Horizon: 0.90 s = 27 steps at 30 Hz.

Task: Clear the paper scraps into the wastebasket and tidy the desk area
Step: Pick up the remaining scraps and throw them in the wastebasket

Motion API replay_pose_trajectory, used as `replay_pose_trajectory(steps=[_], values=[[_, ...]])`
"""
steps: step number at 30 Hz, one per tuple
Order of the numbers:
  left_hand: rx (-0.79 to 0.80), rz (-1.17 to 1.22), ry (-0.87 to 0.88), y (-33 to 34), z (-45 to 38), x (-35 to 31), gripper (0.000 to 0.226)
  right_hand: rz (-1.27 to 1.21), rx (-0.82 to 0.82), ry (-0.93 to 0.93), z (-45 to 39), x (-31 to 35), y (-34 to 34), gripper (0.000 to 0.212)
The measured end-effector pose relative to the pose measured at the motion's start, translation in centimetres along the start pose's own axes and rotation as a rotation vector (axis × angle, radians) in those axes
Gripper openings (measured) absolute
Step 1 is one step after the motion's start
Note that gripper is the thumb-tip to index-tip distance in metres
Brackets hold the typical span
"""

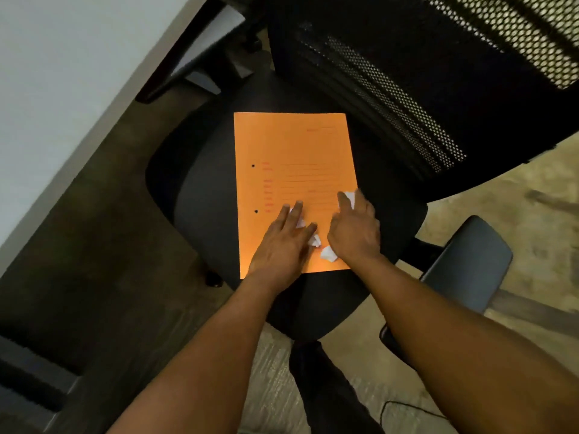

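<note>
An orange folder (291,151) with two punched holes lies flat on the black seat of an office chair (200,195). Small white paper scraps (327,253) lie on its lower right part. My left hand (285,242) rests flat on the folder with fingers spread, partly covering scraps. My right hand (355,228) is cupped beside it, with a white scrap (350,196) showing between thumb and fingers. More scraps peek out between the two hands. No wastebasket is in view.
The chair's mesh backrest (438,73) rises at the upper right, and one armrest (470,264) juts out at the right. A white desk edge (62,104) runs along the left. A black cable (407,408) lies on the pale floor below.
</note>
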<state>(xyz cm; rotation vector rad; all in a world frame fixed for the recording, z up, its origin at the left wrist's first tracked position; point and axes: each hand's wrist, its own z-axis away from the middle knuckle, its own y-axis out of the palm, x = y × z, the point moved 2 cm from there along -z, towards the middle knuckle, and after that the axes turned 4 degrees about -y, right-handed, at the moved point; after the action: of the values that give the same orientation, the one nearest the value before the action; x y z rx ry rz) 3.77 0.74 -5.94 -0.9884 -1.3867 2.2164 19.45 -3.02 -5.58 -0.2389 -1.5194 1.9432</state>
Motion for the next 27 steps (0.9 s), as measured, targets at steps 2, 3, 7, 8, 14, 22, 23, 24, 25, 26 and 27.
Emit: replay_pose_trajectory(steps=[2, 3, 7, 8, 14, 22, 23, 24, 25, 26, 27], values=[[-0.026, 0.017, 0.002, 0.1, -0.3, 0.4, 0.046, 0.073, -0.045, -0.039, 0.8, 0.5, 0.2, 0.05], [-0.044, 0.026, -0.009, 0.0, -0.5, 0.7, 0.044, 0.089, -0.074, -0.04, 1.1, 0.9, 0.4, 0.049], [-0.175, -0.013, -0.102, -0.5, -1.5, 2.0, 0.035, 0.086, -0.127, -0.006, 2.8, 2.8, 2.1, 0.051], [-0.206, -0.032, -0.129, -0.7, -1.8, 2.4, 0.034, 0.092, -0.135, -0.016, 3.2, 3.1, 2.7, 0.049], [-0.292, -0.136, -0.222, -1.4, -2.6, 4.0, 0.033, 0.121, -0.221, -0.307, 2.4, 3.0, 3.7, 0.027], [-0.32, 0.082, -0.504, -2.9, -2.6, 4.8, 0.017, 0.003, -0.095, -0.485, -2.5, 3.2, 1.5, 0.04], [-0.374, 0.18, -0.563, -3.2, -2.0, 5.2, 0.021, -0.08, -0.122, -0.424, -2.7, 3.5, 1.2, 0.035], [-0.431, 0.3, -0.635, -3.4, -1.2, 5.8, 0.025, -0.172, -0.151, -0.366, -2.7, 4.1, 1.0, 0.028], [-0.484, 0.421, -0.713, -3.6, -0.2, 6.4, 0.029, -0.264, -0.176, -0.323, -2.5, 4.8, 0.8, 0.022], [-0.534, 0.526, -0.788, -3.7, 0.9, 7.0, 0.031, -0.344, -0.195, -0.297, -2.0, 5.8, 0.7, 0.022], [-0.579, 0.623, -0.859, -3.9, 2.3, 7.6, 0.032, -0.413, -0.205, -0.288, -1.3, 7.0, 0.8, 0.023]])
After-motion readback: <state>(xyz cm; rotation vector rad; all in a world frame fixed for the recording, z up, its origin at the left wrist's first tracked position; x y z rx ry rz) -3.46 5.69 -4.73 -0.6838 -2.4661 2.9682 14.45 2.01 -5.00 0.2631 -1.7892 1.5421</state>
